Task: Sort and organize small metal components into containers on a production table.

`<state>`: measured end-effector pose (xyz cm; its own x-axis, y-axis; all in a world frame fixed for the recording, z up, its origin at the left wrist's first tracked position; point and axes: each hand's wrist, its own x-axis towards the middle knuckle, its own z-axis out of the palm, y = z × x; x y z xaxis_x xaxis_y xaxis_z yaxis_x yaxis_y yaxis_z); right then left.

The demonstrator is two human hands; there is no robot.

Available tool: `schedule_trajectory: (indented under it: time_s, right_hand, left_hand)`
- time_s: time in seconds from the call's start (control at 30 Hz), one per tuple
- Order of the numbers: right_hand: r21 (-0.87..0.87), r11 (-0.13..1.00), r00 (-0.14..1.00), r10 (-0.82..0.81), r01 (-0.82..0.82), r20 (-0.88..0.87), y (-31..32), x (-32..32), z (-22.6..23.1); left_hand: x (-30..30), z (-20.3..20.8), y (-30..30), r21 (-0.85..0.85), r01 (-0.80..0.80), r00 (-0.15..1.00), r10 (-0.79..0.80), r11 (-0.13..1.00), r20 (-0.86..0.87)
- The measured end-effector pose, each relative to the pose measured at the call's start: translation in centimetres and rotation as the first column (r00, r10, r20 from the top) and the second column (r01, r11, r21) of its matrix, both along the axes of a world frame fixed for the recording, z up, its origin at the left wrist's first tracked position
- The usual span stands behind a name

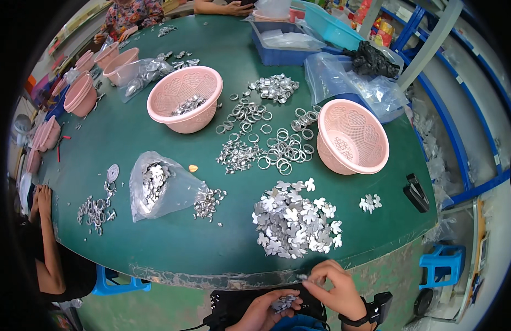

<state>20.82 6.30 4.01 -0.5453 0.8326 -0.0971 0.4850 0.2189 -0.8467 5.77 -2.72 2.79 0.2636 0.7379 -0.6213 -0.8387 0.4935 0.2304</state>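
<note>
Several flat silver pcs [283, 303] sit in the cupped L hand [262, 310]; R hand [337, 291], nearby but apart from it, pinches a small metal pc [303, 277], prob. same kind, too blurred to be sure. Just beyond both hands, on the tabletop [173, 248]: big pile of clover-like pcs [297, 220]. Farther, R of hands: black stapler [416, 194]. Beyond pile: silver rings [288, 147], w/ one pink basket [334, 156] ahead-R of hands, another pink basket [185, 126] ahead-L. Far ahead: blue bin [280, 57] w/ clear bag [291, 40].
</note>
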Motion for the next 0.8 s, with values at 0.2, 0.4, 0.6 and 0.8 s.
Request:
schedule_trajectory:
  time_s: [0.2, 0.4, 0.6, 0.8]
  right_hand:
    - [0.064, 0.991, 0.986, 0.126, -0.119, -0.11, 1.0, -0.4, 1.9]
    - [0.426, 0.868, 0.948, -0.312, 0.255, 0.068, 3.9, -1.5, -0.4]
    - [0.459, 0.878, 0.977, -0.195, 0.137, 0.082, 2.9, -0.6, -1.0]
    - [0.318, 0.945, 0.991, -0.11, 0.08, 0.078, 1.0, 0.3, -0.6]
  left_hand:
    - [-0.3, 0.4, 0.2, -0.042, -0.01, 0.996, 0.014, 0.999, 0.084]
    - [-0.6, 0.4, 0.0, 0.009, 0.142, 0.988, -0.142, 0.99, 0.064]
    - [-0.6, 0.1, -0.3, -0.023, 0.111, 0.993, -0.11, 0.994, 0.043]
    - [-0.5, -0.2, -0.1, -0.028, 0.112, 0.993, -0.111, 0.993, 0.029]
